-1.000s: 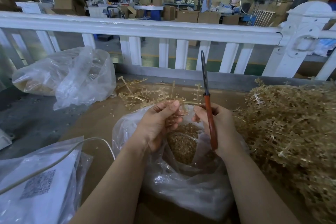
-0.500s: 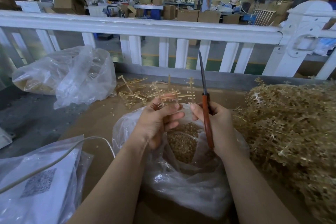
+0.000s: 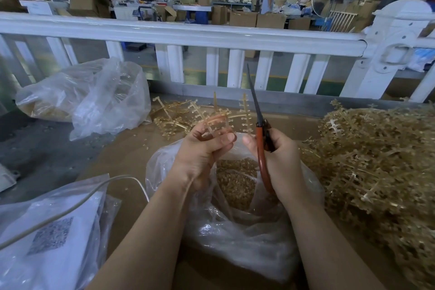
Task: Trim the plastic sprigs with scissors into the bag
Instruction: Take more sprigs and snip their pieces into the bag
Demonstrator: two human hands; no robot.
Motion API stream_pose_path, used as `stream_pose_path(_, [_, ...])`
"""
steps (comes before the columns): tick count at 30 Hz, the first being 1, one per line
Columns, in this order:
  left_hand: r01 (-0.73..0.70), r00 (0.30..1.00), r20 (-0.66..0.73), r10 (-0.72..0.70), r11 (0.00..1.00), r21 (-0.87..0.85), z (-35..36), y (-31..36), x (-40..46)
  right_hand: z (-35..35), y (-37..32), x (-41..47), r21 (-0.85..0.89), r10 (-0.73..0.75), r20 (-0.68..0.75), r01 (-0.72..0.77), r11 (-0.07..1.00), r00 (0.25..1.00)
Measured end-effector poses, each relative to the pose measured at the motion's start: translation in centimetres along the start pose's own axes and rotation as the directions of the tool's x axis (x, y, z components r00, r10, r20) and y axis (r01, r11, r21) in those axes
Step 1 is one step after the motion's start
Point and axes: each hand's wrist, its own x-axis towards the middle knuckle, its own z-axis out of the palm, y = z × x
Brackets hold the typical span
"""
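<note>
**Sprig held over the open bag, scissors upright**

I logged the scene by size. A white railing (image 3: pixel 179 35) ran across the far edge of the bench. To my right lay a large heap of tan plastic sprigs (image 3: pixel 376 160). A clear bag (image 3: pixel 89 99) sat at the far left, another with a printed code (image 3: pixel 47 238) at the near left. The open bag (image 3: pixel 235 238) lay at centre, tan trimmed bits (image 3: pixel 235 179) inside it. A smaller scatter of sprigs (image 3: pixel 171 115) lay beyond it.

My left hand (image 3: pixel 202 148) was curled round one sprig (image 3: pixel 226 115), holding it above the bag's mouth, its branches fanned upward. My right hand (image 3: pixel 280 155) was clenched on the orange handles of the scissors (image 3: pixel 257 125), dark blades pointing up, just right of the sprig. I could not tell whether blade touched sprig.
</note>
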Motion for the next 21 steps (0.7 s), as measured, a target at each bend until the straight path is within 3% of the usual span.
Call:
stream_pose_path(8, [-0.075,0.997,-0.018,0.075,0.997,-0.006,-0.15,-0.06,0.22,-0.08,0.12,-0.24,-0.052,-0.035,0.011,0.035,0.998,0.999])
stream_pose_path(11, [-0.074,0.996,-0.055,0.073,0.997,-0.024,-0.20,-0.13,0.37,-0.25,0.41,-0.29,-0.156,-0.072,0.022,0.074,0.985,0.997])
stream_pose_path(18, [-0.099,0.995,-0.026,0.100,0.995,0.022,-0.36,-0.06,0.24,-0.01,0.31,-0.61,-0.452,-0.263,0.148,0.302,0.840,0.953])
stream_pose_path(21, [-0.116,0.992,-0.055,0.117,0.993,0.025,-0.32,-0.17,0.31,0.23,0.38,-0.78,-0.496,-0.265,0.185,0.323,0.806,0.946])
